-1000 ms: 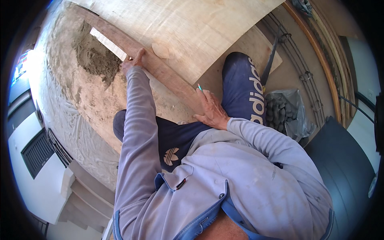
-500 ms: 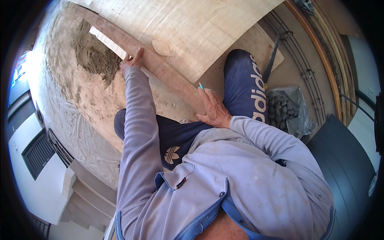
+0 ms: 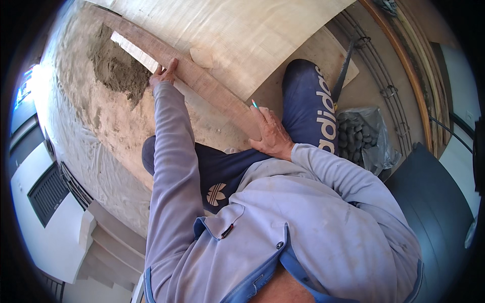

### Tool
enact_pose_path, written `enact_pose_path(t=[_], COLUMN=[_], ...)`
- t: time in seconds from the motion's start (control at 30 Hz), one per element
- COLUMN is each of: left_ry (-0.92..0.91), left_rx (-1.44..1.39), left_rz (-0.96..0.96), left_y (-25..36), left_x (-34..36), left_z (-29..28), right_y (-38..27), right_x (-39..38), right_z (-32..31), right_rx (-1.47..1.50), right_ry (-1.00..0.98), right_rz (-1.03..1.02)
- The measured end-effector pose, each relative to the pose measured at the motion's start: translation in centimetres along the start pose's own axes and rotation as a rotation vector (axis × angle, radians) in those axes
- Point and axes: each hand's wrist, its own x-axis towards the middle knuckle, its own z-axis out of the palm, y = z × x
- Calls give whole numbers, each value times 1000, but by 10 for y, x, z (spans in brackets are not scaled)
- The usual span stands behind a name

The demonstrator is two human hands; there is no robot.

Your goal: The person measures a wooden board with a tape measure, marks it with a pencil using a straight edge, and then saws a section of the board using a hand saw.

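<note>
A long brown wooden plank (image 3: 202,78) runs from the far left down to my lap, beside a large pale plywood sheet (image 3: 227,35). My left hand (image 3: 164,76) grips the plank's left edge, thumb on top and fingers partly hidden. Just beyond that hand lies a lighter wood strip (image 3: 132,49), against the plank. My right hand (image 3: 274,135) rests around the plank's near end. A thin teal-tipped pencil (image 3: 254,104) pokes out between its thumb side and fingers, most of it covered.
A heap of damp sand or mortar (image 3: 118,70) lies left of the strip, on a dusty floor. Right of my knee are a clear plastic bag of dark grey pieces (image 3: 356,136), a dark strap-like bar (image 3: 344,70), and steel rods (image 3: 389,91). Stairs (image 3: 108,247) descend at lower left.
Both hands keep their places on the plank. The view and my right hand's fingers have shifted only slightly, and the plank's near end shows a little more.
</note>
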Motion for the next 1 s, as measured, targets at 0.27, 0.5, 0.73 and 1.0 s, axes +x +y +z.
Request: enact_pose_path(t=[0.27, 0.5, 0.73, 1.0], left_ry=[-16, 18, 81, 13], left_rx=[-55, 32, -719, -44], left_rz=[32, 51, -246, 94], left_y=[11, -12, 12, -4], left_x=[-16, 23, -10, -13], left_z=[12, 5, 36, 26], right_y=[4, 3, 9, -11], right_x=[-1, 4, 1, 23], right_z=[2, -2, 10, 4], right_rx=[-29, -30, -162, -592], right_ry=[-7, -30, 60, -199], right_rz=[32, 36, 20, 93])
